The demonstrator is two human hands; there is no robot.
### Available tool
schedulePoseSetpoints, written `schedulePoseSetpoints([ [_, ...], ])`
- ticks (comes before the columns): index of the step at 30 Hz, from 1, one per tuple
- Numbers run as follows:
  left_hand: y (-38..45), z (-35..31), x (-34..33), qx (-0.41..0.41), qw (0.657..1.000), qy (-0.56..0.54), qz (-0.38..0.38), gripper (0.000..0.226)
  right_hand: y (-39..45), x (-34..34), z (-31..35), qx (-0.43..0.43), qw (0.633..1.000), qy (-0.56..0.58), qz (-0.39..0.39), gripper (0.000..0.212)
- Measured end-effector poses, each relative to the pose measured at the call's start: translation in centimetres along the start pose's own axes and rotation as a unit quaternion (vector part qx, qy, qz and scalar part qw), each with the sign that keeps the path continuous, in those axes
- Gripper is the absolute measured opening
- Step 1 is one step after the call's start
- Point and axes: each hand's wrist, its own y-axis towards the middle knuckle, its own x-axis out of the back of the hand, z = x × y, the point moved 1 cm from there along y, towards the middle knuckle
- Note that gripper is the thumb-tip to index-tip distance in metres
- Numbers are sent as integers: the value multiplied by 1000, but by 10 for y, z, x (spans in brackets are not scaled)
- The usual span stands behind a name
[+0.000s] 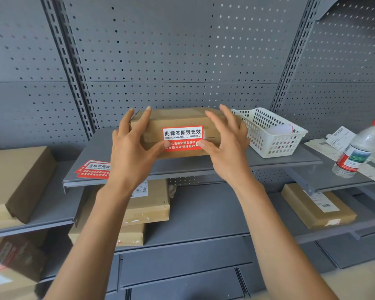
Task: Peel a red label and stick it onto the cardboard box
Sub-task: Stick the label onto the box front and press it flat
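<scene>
Where the grey metal shelf (204, 167) meets the perforated back panel (182, 50), a plain brown cardboard box (178, 120) lies flat at the middle of the shelf, its matte front face turned toward the camera. A rectangular red label (183, 138) sits flat on that front face, its upper half a white panel with black characters, its lower half glossy red with white characters. The left hand (132, 152) presses its thumb on the label's lower left corner while its spread fingers rest on the box's top left edge, gripping nothing. The right hand (225, 148) mirrors it, thumb on the label's lower right corner, fingers fanned loosely over the box's right end, not closed on anything. Near the shelf's front left corner, partly hidden by the left wrist, lies a small fanned stack of red label sheets (93, 168). Toward the shelf's right edge, just beside the box, stands a white plastic lattice basket (273, 135) holding papers. On the neighbouring shelf to the right stands a clear ribbed plastic water bottle (359, 148) with a red cap.
</scene>
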Motion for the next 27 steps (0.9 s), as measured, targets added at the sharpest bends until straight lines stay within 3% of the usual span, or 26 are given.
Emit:
schedulePoseSetpoints([
  [8,0,4,0,12,1000,9,26,109,-3,2,0,24,997,-66,38,89],
  [12,-2,-8,-4,9,999,38,16,118,-9,-4,10,-10,998,-63,-4,100],
  [20,1,-2,1,-11,999,28,15,106,-5,4,3,-2,998,-63,7,87],
  [27,7,8,14,-24,999,-5,49,81,-3,23,0,18,998,-26,53,71],
])
